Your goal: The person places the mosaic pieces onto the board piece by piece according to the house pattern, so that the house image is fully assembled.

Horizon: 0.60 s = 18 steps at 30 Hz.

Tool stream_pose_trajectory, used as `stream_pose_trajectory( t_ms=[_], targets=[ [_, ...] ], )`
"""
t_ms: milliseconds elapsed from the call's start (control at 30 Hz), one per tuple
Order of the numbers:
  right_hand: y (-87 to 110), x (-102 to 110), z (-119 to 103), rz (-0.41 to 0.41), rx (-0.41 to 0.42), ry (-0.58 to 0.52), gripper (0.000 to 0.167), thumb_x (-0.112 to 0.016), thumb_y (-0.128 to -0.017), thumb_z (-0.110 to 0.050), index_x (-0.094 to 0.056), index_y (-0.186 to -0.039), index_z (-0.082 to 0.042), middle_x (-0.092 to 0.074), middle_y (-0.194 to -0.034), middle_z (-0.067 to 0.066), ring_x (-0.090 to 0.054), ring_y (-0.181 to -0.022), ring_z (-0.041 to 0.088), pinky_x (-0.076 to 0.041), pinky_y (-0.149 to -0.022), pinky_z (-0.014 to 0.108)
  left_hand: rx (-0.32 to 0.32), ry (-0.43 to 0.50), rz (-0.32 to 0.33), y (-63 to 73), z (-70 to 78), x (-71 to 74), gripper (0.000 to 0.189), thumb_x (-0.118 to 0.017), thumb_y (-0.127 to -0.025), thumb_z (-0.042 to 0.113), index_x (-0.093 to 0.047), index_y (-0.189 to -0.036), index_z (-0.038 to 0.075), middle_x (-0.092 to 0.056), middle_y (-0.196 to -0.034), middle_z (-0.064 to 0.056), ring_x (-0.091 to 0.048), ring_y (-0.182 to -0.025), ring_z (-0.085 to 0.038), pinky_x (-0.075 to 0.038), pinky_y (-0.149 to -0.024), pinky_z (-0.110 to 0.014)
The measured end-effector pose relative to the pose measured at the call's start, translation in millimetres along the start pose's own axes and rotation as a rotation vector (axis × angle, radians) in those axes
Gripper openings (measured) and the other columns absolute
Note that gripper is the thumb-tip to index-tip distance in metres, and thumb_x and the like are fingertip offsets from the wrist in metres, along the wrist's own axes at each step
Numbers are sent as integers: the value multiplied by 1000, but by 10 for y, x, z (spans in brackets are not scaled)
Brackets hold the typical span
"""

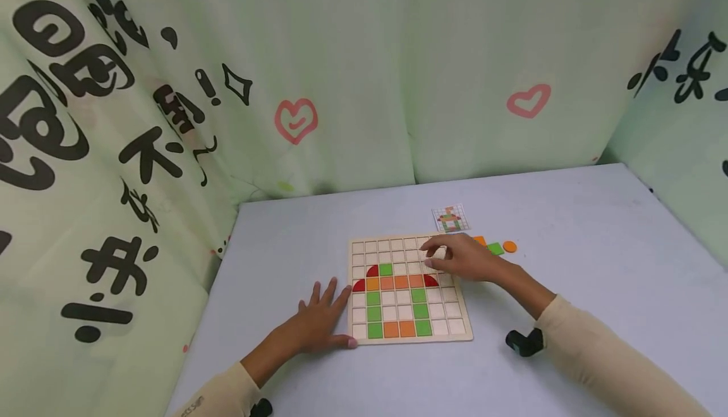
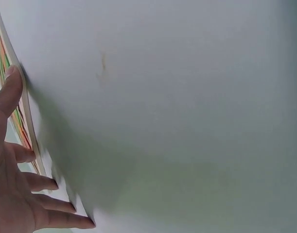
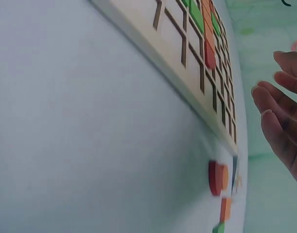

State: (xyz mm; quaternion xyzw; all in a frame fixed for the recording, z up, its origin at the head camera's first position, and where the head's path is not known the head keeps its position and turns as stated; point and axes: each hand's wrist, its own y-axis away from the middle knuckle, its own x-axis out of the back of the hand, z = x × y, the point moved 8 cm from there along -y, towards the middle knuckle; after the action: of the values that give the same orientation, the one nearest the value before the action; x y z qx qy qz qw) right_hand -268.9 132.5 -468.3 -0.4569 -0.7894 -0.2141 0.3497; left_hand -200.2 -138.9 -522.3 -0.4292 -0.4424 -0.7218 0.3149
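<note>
A wooden grid board (image 1: 452, 311) lies on the table, some cells filled with green, orange and red pieces. The left hand (image 1: 321, 325) rests with spread fingers at the board's left edge; in the left wrist view its thumb (image 2: 11, 87) touches the rim. Over the board's upper right part hovers the right hand (image 1: 463, 256), fingers loosely bent and thumb apart. No piece shows between these fingers (image 3: 272, 104) in the right wrist view. A red rounded piece (image 1: 430, 280) sits in a cell just below that hand.
Behind the board lies a small pattern card (image 1: 450, 218). Loose pieces lie to the right: a green square (image 1: 495, 249), an orange disc (image 1: 509, 246) and an orange piece (image 1: 479, 240). In the right wrist view a red piece (image 3: 215, 177) lies off the board's corner. Curtains (image 1: 364, 76) hang behind the table.
</note>
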Motion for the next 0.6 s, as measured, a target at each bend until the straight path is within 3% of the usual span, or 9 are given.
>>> stream_pose_trajectory(
  t_ms=[233, 367, 500, 600],
  targets=[
    [392, 415, 551, 124, -147, 33, 33, -72, -93, -18, -68, -122, -3, -71, -107, 10, -57, -69, 17, -49, -58, 24, -20, 23, -8, 26, 37, 26, 105, -76, -78, 63, -27, -160, 18, -19, -166, -20, -16, -149, -55, -30, -103, -78],
    [554, 573, 786, 189, -225, 125, 31, -72, -92, -15, -69, -120, -1, -70, -109, 15, -59, -82, 22, -52, -66, 27, -23, 32, -8, 33, 55, 44, 105, -76, -78, 61, -27, -160, 17, -19, -166, -21, -16, -148, -56, -30, -104, -78],
    [622, 617, 949, 205, -281, 185, 33, -75, -90, -16, -70, -118, 0, -68, -108, 18, -60, -98, 31, -55, -79, 41, -3, 33, -10, 24, 35, 33, 105, -76, -78, 61, -26, -160, 18, -18, -167, -19, -16, -149, -55, -29, -105, -77],
    [641, 612, 1046, 200, -330, 224, 37, -78, -88, -19, -70, -118, 0, -65, -105, 19, -58, -100, 36, -54, -81, 49, 3, 32, -6, 16, 20, 18, 105, -76, -78, 62, -26, -160, 19, -18, -167, -19, -16, -149, -55, -29, -105, -77]
  ],
)
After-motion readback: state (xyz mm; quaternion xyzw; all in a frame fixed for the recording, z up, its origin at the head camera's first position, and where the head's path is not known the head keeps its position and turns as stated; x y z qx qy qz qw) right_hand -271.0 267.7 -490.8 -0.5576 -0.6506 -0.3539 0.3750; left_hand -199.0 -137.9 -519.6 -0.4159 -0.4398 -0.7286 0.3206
